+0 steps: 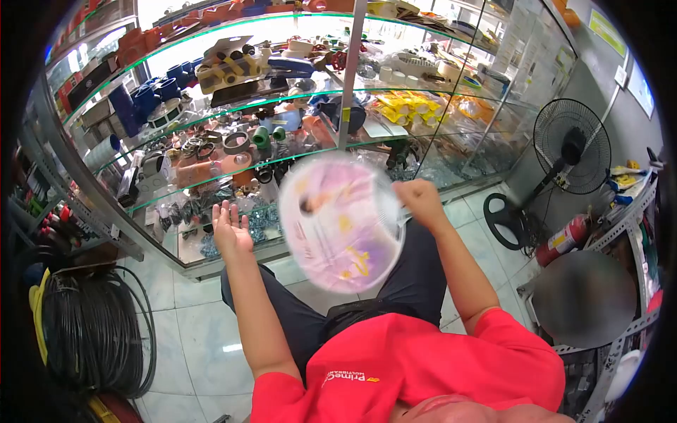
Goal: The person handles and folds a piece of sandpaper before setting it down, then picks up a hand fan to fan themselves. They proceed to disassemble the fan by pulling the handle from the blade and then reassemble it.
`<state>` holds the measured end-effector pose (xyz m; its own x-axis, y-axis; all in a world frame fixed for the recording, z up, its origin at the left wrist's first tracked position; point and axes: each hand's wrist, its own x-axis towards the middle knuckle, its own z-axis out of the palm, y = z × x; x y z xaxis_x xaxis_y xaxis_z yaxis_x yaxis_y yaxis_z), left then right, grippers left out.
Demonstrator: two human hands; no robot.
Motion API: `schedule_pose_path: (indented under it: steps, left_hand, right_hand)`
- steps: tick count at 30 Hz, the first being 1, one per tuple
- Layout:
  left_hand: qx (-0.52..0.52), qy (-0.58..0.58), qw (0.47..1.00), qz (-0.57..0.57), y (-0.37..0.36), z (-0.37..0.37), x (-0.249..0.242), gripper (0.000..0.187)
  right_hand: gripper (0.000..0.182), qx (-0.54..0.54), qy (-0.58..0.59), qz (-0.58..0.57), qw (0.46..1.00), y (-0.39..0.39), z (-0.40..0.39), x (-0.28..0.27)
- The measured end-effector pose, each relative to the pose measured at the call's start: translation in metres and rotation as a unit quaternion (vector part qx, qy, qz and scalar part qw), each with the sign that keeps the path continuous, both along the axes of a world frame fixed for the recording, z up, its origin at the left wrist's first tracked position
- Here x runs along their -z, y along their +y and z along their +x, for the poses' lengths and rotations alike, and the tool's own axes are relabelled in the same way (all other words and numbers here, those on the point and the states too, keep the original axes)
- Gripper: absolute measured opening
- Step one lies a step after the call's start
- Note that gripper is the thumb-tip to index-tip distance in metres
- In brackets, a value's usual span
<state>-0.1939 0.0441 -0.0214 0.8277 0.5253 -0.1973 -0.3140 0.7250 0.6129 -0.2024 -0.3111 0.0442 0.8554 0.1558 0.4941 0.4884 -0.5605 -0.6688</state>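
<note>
before the glass cabinet point(350, 77), the right grip point(421, 202) is closed on a round hand fan point(342, 229), the left grip point(231, 231) open.

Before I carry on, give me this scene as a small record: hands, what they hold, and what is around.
left hand: grip open and empty, palm up
right hand: grip closed at the near side of the hand fan
hand fan look: rounded, pink and white, printed; lettering too blurred to read
ahead: glass cabinet with mixed parts and yellow packets
left side: black coil on the tiles
right side: standing fan, red extinguisher
</note>
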Motion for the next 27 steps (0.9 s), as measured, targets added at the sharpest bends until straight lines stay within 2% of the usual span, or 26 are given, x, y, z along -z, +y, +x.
schedule_pose_path:
  steps: [1,2,3,5,6,8,9,12,13,14,15,16,19,20,21,22,23,24,26,27]
  left_hand:
    - [-0.004,0.023,1.0,-0.019,0.001,0.0,-0.001,0.04]
    - [0.008,0.011,1.0,-0.019,0.001,0.0,0.0,0.043]
    - [0.011,0.015,1.0,-0.016,0.002,0.0,0.003,0.043]
    - [0.053,-0.021,0.998,-0.008,0.002,0.003,0.005,0.042]
    - [0.054,-0.023,0.998,-0.008,0.001,0.005,0.006,0.042]
    - [0.073,-0.016,0.997,-0.029,-0.002,0.007,0.007,0.041]
    - [0.073,-0.015,0.997,-0.029,-0.002,0.007,0.008,0.041]
    - [0.081,-0.008,0.997,-0.015,-0.005,0.001,-0.001,0.04]
    - [0.08,-0.009,0.997,-0.014,-0.006,0.0,-0.002,0.04]
    - [0.079,-0.009,0.997,-0.012,-0.005,-0.001,-0.001,0.039]
    - [0.077,-0.003,0.997,-0.012,-0.005,0.0,0.001,0.039]
    - [0.083,-0.01,0.996,-0.014,-0.006,0.001,0.002,0.038]
    - [0.094,-0.019,0.995,-0.013,-0.009,0.002,0.0,0.035]
    - [0.101,-0.015,0.995,-0.011,-0.009,0.003,0.002,0.034]
    - [0.107,-0.01,0.994,-0.01,-0.008,0.005,0.004,0.034]
    - [0.108,-0.007,0.994,-0.02,-0.008,0.006,0.004,0.029]
    - [0.109,-0.005,0.994,-0.017,-0.007,0.005,0.005,0.029]
    - [0.108,-0.008,0.994,-0.02,-0.007,0.005,0.006,0.029]
    - [0.11,-0.014,0.994,-0.02,-0.008,0.006,0.005,0.028]
    - [0.104,-0.011,0.994,-0.017,-0.007,0.005,0.004,0.03]
  right_hand:
    - [0.042,-0.007,0.069,0.229,0.971,0.0,0.006,0.007]
    - [0.048,-0.25,0.072,0.5,0.826,0.015,-0.006,-0.015]
    - [0.048,-0.245,0.074,0.503,0.825,0.02,-0.008,-0.011]
    - [0.047,-0.168,0.092,0.261,0.946,0.025,-0.007,-0.003]
    - [0.047,-0.125,0.096,0.128,0.979,0.026,-0.003,-0.001]
    - [0.048,-0.032,0.1,-0.142,0.984,0.026,0.003,0.006]
    - [0.048,-0.032,0.101,-0.142,0.984,0.023,0.008,0.012]
    - [0.045,0.017,0.098,0.039,0.994,0.012,0.023,0.03]
    - [0.048,0.011,0.067,0.143,0.987,0.016,0.018,0.019]
    - [0.046,-0.21,0.118,0.432,0.869,0.015,0.02,0.018]
    - [0.047,-0.396,0.151,0.66,0.62,0.013,0.02,0.02]
    - [0.047,-0.392,0.156,0.662,0.619,0.015,0.016,0.024]
    - [0.048,-0.233,0.228,0.544,0.773,0.027,0.014,0.034]
    - [0.05,-0.166,0.258,0.277,0.91,0.015,0.019,0.043]
    - [0.046,0.014,0.191,-0.04,0.981,0.012,0.025,0.056]
    - [0.043,0.043,0.122,-0.194,0.973,0.011,0.024,0.063]
    - [0.04,0.072,0.051,-0.34,0.936,0.009,0.022,0.071]
    - [0.04,0.073,0.053,-0.337,0.937,0.008,0.023,0.078]
    - [0.029,0.014,0.173,-0.358,0.917,0.006,0.026,0.089]
    - [0.029,0.02,0.174,-0.354,0.919,0.005,0.028,0.099]
